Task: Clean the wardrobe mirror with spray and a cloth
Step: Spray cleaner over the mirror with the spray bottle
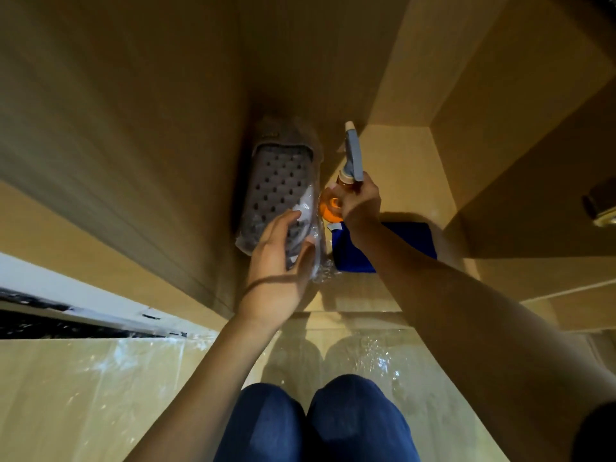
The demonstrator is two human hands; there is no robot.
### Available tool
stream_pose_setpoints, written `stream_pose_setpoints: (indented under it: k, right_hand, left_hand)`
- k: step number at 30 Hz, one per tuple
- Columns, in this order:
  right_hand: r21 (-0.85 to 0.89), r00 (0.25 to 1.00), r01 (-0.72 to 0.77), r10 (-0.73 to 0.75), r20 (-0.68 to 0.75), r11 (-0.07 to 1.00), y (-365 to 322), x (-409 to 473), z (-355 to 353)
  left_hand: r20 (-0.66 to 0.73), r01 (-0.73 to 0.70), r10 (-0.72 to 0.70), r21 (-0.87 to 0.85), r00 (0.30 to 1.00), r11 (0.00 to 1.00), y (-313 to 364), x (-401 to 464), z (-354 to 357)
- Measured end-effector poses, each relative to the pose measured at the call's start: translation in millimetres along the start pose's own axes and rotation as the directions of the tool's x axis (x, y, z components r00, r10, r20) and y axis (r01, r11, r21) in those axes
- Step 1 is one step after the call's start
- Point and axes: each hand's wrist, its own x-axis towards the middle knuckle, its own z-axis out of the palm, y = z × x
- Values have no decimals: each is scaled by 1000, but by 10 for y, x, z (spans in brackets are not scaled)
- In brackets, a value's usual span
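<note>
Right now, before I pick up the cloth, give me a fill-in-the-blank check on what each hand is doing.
1. The right hand grips the orange spray ____.
2. The left hand touches the plastic-wrapped grey ____.
3. The folded cloth under the right forearm is ____ in colour.

Missing words: bottle; mat; blue.

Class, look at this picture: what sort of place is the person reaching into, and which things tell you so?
Probably the bottom compartment of a wooden wardrobe or cupboard at home: bare wood panel walls, a plastic-wrapped grey slipper stored on its floor, and a folded blue cloth beside the spray bottle.
</note>
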Motion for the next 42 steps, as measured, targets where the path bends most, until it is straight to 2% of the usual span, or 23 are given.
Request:
stream_pose_setpoints:
  k: [4, 8, 10, 12, 16, 19, 23, 26, 30, 33, 37, 39, 42]
  right_hand:
    - [-65, 1000, 6, -7, -17, 998, -243, -238, -152]
    - [-103, 999, 40, -42, -14, 994, -660, -652, -340]
    - [-136, 996, 76, -68, 62, 988, -913, -927, -463]
    - [-118, 987, 37, -17, 162, 992, -1136, -1207, -570]
    - [-104, 965, -24, 50, 258, 994, -1703, -1714, -830]
    - [-233, 940, -1, 81, 333, 973, -2115, -1984, -1013]
    - [-85, 915, -21, 54, 400, 996, -2655, -2352, -1321]
    - [-50, 893, 22, 3, 451, 999, -3008, -2609, -1541]
    - [71, 875, 61, -88, 476, 996, -3376, -2892, -1808]
    - [94, 866, 122, -152, 477, 988, -3624, -3098, -2007]
    - [132, 850, 47, -109, 516, 990, -3908, -3314, -2291]
    - [174, 859, 17, -104, 501, 985, -4016, -3396, -2436]
    - [264, 904, 24, -134, 406, 964, -4147, -3476, -2604]
  left_hand:
    - [10, 23, -23, -2, 1000, 1000, 205, -192, -169]
    - [36, 161, -161, -14, 986, 987, 546, -419, -375]
    - [47, 183, -183, -8, 982, 983, 744, -506, -496]
    - [50, 188, -188, 2, 981, 982, 935, -592, -615]
    - [62, 225, -226, 14, 972, 974, 1410, -795, -918]
    - [45, 192, -193, 32, 980, 981, 1775, -922, -1145]
    - [68, 178, -175, -27, 982, 984, 2264, -1039, -1415]
    - [112, 116, -103, -118, 988, 986, 2576, -1132, -1581]
    - [141, 49, -28, -143, 990, 988, 2947, -1231, -1735]
    - [186, 13, 1, -72, 983, 997, 3151, -1329, -1815]
    - [268, 26, 13, -140, 963, 990, 3449, -1520, -1933]
    - [269, -3, 41, -139, 962, 990, 3649, -1622, -1971]
    - [195, -111, 130, -105, 972, 988, 3929, -1698, -1942]
